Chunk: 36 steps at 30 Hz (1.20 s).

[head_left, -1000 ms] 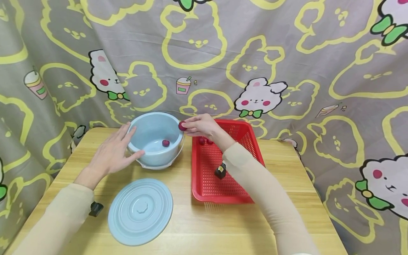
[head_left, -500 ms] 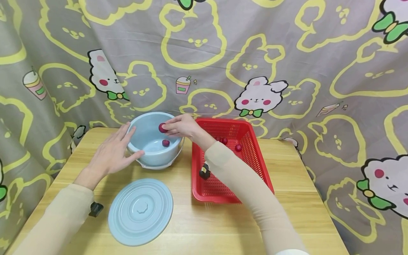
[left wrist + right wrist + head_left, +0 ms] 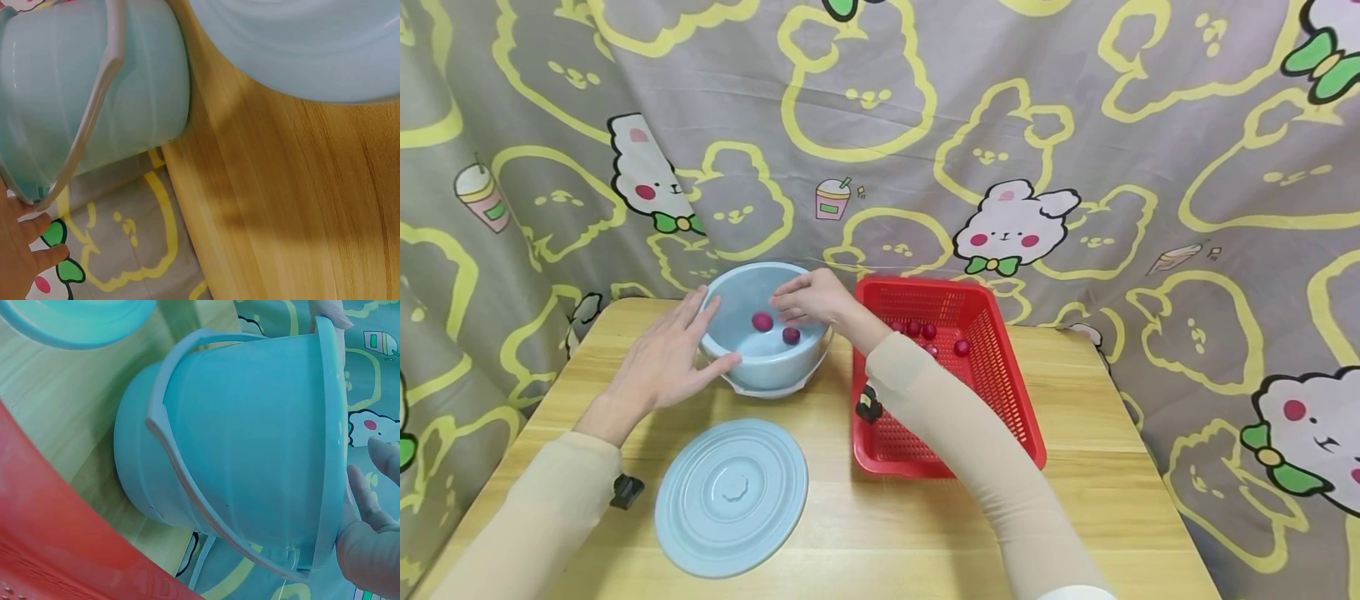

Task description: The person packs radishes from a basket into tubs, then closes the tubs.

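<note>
A light blue bucket [image 3: 767,372] stands at the back left of the table in the head view. My left hand [image 3: 662,360] rests on its left rim, fingers straight and thumb spread along the near edge. Above the right rim is my right hand [image 3: 817,300], its fingers apart with nothing between them. Inside the bucket, one dark red plum [image 3: 762,322] is left of the fingertips and another plum [image 3: 791,335] is below them. In the right wrist view, the right fingers [image 3: 369,555] reach over the rim.
Right of the bucket, a red perforated basket [image 3: 874,463] holds several dark red plums [image 3: 962,347]. The blue lid [image 3: 730,533] lies flat in front of the bucket. A patterned curtain [image 3: 880,108] hangs behind the wooden table [image 3: 925,533].
My right hand has moved left from the bucket's right rim to over its opening and let go of a plum, which is now inside. The left hand has stayed in place.
</note>
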Tool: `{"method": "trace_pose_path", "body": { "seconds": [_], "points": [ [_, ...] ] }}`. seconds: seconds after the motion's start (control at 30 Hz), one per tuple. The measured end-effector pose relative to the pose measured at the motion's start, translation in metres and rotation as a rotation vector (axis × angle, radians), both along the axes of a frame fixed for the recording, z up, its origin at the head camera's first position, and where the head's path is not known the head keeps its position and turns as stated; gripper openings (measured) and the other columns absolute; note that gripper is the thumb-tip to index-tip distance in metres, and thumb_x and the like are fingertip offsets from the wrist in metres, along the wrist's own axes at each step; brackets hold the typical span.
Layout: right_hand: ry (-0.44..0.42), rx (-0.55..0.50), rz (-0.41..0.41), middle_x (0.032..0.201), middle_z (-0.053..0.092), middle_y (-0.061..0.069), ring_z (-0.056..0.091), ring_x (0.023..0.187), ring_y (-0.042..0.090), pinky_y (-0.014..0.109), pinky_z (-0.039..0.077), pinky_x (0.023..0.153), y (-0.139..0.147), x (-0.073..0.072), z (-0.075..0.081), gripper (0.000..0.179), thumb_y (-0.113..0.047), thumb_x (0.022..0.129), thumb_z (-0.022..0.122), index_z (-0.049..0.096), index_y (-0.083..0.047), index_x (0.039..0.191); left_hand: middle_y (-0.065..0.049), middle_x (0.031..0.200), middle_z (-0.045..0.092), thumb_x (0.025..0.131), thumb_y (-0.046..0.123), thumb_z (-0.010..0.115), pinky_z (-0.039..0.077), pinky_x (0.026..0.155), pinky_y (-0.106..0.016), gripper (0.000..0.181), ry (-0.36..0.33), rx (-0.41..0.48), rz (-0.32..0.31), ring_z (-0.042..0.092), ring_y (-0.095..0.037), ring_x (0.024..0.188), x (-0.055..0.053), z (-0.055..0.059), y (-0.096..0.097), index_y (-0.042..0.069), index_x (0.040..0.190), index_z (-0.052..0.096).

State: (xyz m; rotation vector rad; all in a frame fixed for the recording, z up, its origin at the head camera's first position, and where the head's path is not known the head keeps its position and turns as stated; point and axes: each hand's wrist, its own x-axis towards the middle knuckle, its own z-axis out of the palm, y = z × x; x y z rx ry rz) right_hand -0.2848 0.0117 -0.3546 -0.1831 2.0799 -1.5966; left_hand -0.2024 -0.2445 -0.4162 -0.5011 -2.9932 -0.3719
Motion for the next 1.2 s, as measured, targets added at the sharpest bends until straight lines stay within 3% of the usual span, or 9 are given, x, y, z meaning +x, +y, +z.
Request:
{"method": "trace_pose_path", "body": {
  "seconds": [0.33,0.47,0.8,0.93,1.03,1.2],
  "points": [
    [-0.041,-0.106,-0.020,0.135,0.071,0.024,0.077,0.116,0.033,0.045,0.062,0.101,0.019,0.001,0.006,0.033,-0.014,0.099,0.074,0.071,-0.001,0.128,-0.022,0.178,0.010,0.100,0.068,0.053,0.028,0.126,-0.069,0.100,0.009,-0.001,0.000,0.022,-0.050,0.161,-0.001,0.002,0.001,0.006,0.169,0.018],
    [-0.039,-0.161,-0.022,0.138,0.069,0.025,0.077,0.115,0.034,0.050,0.059,0.105,0.033,0.002,0.009,0.032,-0.012,0.099,0.073,0.070,0.000,0.129,-0.022,0.178,0.010,0.100,0.068,0.054,0.028,0.127,-0.069,0.099,0.018,0.004,-0.003,0.023,-0.050,0.161,-0.001,0.002,0.001,0.005,0.169,0.019],
    [-0.003,-0.151,-0.085,0.126,0.074,0.023,0.080,0.099,0.023,0.045,0.064,0.096,0.071,0.003,0.011,0.030,-0.015,0.098,0.076,0.072,-0.001,0.124,-0.020,0.179,0.009,0.099,0.067,0.055,0.027,0.127,-0.069,0.100,0.019,0.020,-0.004,0.022,-0.050,0.161,0.000,0.002,0.001,0.005,0.169,0.020],
    [-0.012,-0.158,-0.112,0.128,0.073,0.024,0.077,0.113,0.037,0.046,0.063,0.098,0.087,0.003,0.010,0.032,-0.013,0.099,0.073,0.070,0.001,0.128,-0.022,0.178,0.011,0.099,0.067,0.055,0.026,0.128,-0.068,0.099,0.024,0.014,-0.009,0.023,-0.049,0.161,0.000,0.002,0.001,0.005,0.169,0.021],
    [-0.010,-0.151,-0.125,0.132,0.072,0.025,0.073,0.121,0.040,0.046,0.063,0.098,0.101,0.003,0.008,0.036,-0.013,0.101,0.071,0.067,0.003,0.133,-0.023,0.178,0.012,0.100,0.067,0.055,0.026,0.128,-0.068,0.099,0.024,0.011,-0.012,0.023,-0.050,0.161,0.000,0.001,0.001,0.005,0.168,0.021],
    [0.021,-0.134,-0.159,0.139,0.067,0.029,0.080,0.100,0.022,0.039,0.065,0.094,0.121,0.003,0.003,0.039,-0.015,0.102,0.070,0.066,0.003,0.136,-0.022,0.178,0.010,0.100,0.067,0.055,0.026,0.128,-0.068,0.099,0.016,0.011,-0.009,0.022,-0.050,0.161,0.001,0.001,0.001,0.005,0.169,0.020]
  ]
}}
